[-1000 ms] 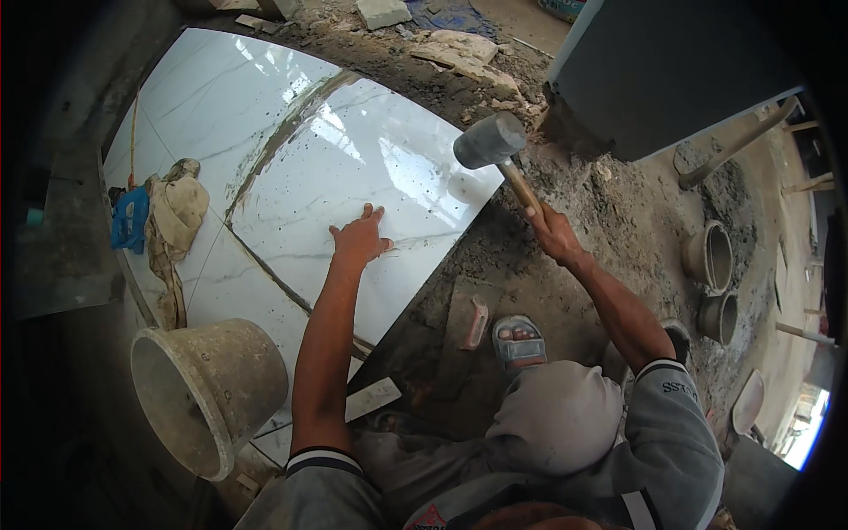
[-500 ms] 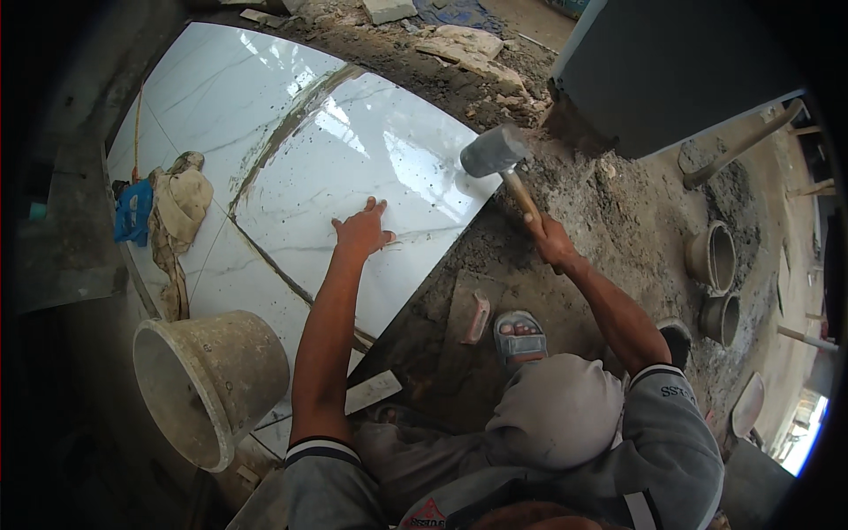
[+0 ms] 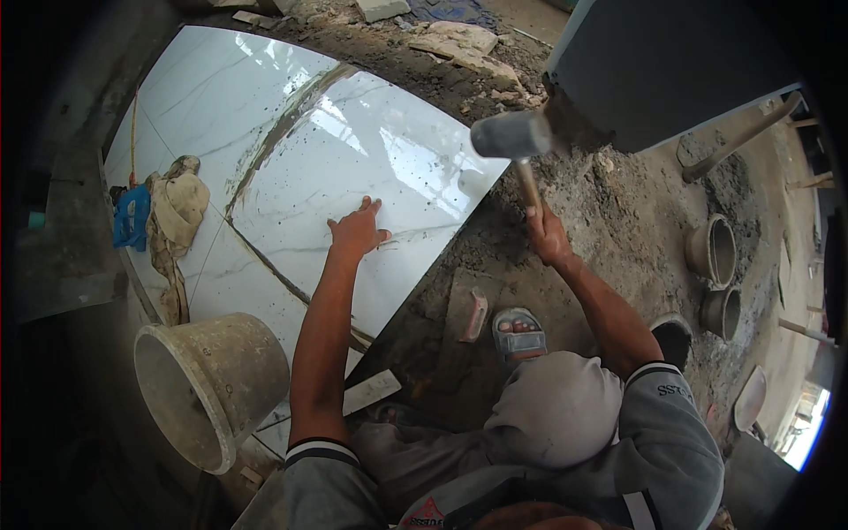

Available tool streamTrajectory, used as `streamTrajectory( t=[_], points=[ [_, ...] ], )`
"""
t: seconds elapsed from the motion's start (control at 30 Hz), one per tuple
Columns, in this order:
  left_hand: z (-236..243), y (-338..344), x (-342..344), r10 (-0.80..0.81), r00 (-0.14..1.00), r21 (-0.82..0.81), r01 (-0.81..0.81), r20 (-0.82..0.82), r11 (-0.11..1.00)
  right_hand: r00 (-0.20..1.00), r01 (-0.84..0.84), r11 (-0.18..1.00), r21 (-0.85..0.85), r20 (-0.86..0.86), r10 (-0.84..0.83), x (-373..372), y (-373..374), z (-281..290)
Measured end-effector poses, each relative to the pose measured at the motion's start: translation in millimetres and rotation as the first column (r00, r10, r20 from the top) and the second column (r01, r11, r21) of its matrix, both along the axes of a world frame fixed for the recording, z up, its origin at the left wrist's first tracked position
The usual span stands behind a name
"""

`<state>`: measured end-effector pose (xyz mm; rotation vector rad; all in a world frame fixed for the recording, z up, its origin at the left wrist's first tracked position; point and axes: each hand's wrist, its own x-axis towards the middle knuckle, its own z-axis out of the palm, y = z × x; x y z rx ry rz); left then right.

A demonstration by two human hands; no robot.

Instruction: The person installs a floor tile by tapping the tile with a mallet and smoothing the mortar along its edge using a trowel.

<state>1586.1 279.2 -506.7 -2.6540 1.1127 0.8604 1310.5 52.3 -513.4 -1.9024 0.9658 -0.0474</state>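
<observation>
My left hand [image 3: 356, 228] lies with fingers spread on a glossy white marble-veined tile [image 3: 393, 177], whose left side borders a dark, mortar-smeared seam. My right hand [image 3: 548, 237] grips the wooden handle of a rubber mallet [image 3: 511, 134], its dark grey head raised near the tile's right corner. At the left, a crumpled beige cloth [image 3: 177, 212] and a blue plastic item [image 3: 131, 221] lie on the tiles. A pale strip [image 3: 375, 393] lies below my left forearm's right side, and a small pink-handled tool [image 3: 474, 314] is on the ground beside my sandalled foot.
A dirty bucket [image 3: 208, 393] lies tipped at lower left. Rubble [image 3: 464, 49] lines the tile's far edge. A large dark panel [image 3: 662, 66] stands at upper right. More buckets [image 3: 711, 252], a curved pole [image 3: 742, 141] and mortar patches are on the ground to the right.
The mallet in my right hand dipped slightly, then rose and shifted right, with its head now a little higher. My left hand stays spread in about the same place.
</observation>
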Motion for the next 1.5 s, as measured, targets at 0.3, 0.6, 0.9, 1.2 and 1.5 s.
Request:
streamTrajectory(
  t=[0.3,0.6,0.9,1.2,1.5],
  points=[
    [-4.1,4.4,-2.5,0.006,1.000,-0.043,-0.006,0.004,0.999,0.998,0.020,0.998,-0.059,0.053,-0.017,-1.0,-11.8,-19.6],
    [-5.6,0.0,-0.4,0.001,1.000,-0.012,-0.001,0.002,1.000,0.998,-0.047,0.963,-0.265,0.018,0.054,-8.7,-15.5,-37.2],
    [-3.6,-0.6,-0.8,0.024,0.999,-0.023,-0.024,-0.024,0.999,0.989,-0.116,0.964,-0.240,-0.113,0.091,-4.1,-18.5,-41.4],
    [-4.7,-2.5,-6.4,0.014,1.000,-0.006,-0.014,-0.023,1.000,0.981,-0.136,0.967,-0.214,-0.167,0.101,-7.7,-13.3,-41.0],
    [-11.8,9.7,1.5,0.021,1.000,-0.042,-0.021,-0.008,0.999,0.996,-0.042,0.991,-0.129,0.068,0.051,6.8,4.1,-10.3]
  ],
)
